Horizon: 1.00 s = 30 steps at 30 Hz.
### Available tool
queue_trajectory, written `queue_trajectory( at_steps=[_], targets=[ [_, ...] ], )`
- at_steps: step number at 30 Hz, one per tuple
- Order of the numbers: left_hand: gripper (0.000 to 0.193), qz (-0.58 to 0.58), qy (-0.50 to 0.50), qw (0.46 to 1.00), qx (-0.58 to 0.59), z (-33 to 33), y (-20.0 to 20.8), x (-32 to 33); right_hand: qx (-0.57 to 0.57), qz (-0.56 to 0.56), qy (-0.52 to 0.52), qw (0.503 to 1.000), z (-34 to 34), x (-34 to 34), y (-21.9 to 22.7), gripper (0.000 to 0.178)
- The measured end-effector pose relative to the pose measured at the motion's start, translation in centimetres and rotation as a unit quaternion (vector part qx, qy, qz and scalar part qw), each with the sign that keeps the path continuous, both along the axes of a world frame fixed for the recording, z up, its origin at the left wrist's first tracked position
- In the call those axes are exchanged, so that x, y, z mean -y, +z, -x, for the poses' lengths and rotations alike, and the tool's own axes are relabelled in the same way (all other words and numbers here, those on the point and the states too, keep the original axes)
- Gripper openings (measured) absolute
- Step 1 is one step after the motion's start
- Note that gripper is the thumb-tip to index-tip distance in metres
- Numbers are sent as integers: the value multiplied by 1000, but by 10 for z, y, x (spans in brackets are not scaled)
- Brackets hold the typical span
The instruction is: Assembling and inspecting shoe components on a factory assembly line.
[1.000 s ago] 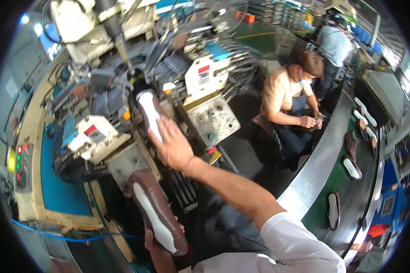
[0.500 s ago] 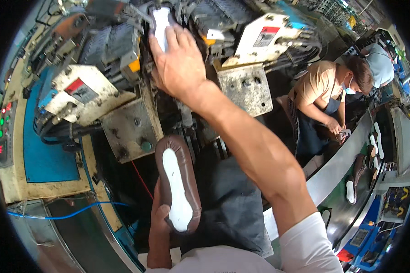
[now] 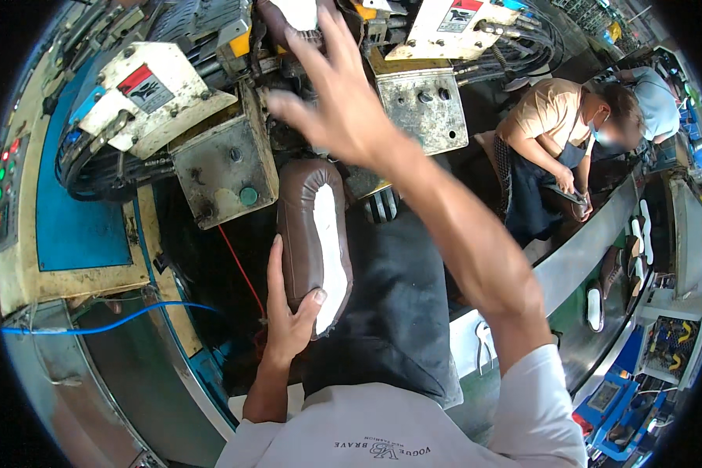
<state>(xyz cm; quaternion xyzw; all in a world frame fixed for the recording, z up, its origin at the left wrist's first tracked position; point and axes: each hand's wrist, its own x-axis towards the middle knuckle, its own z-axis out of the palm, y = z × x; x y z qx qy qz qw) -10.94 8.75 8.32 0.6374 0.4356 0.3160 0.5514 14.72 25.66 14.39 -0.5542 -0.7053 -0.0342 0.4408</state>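
My left hand (image 3: pixel 288 331) is closed round the lower end of a brown shoe upper (image 3: pixel 300 234), with its white sole side turned partly up. The gathered rounded end of this upper points away from me, toward the machine. Over the machine's front my right hand (image 3: pixel 343 113) is open, fingers spread and slightly blurred, with nothing in its grasp. Just beyond those fingers, a second brown shoe upper with a white sole (image 3: pixel 296 14) sits in the machine, partly cut off by the picture's upper edge. Whether my fingertips touch it, I cannot tell.
Grimy metal boxes, one with a green button (image 3: pixel 248 196), flank the machine front. A control panel (image 3: pixel 6 187) stands at far left; a blue hose (image 3: pixel 132 316) crosses below. At right, a co-worker (image 3: pixel 550 156) works beside a conveyor (image 3: pixel 554 312) carrying shoes. Pliers (image 3: pixel 484 343) lie near my right arm.
My right hand has drawn back from the white sole in the machine, fingers spreading. My left hand has raised its shoe upper away from me and turned it, showing more brown side.
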Motion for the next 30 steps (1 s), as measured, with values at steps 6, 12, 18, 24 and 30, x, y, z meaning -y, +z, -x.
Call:
queue_trajectory(
  at_steps=[6, 12, 18, 24, 30],
  targets=[
    [94, 68, -73, 991, 92, 7, -11, 32, -567, 323, 57, 755, 48, 154, -68, 89],
    [92, 265, -48, 912, 311, 11, -26, 71, -690, 348, 160, 614, 58, 277, -63, 86],
    [98, 244, -111, 914, 304, -5, -13, 101, -764, 262, 79, 584, 104, 359, -92, 83],
    [106, 184, -58, 961, 198, 15, -14, 121, -746, 316, 99, 577, 104, 365, -93, 90],
    [112, 75, -33, 995, 52, 59, -13, 147, -526, 372, 86, 760, 127, 308, -92, 97]
  ],
)
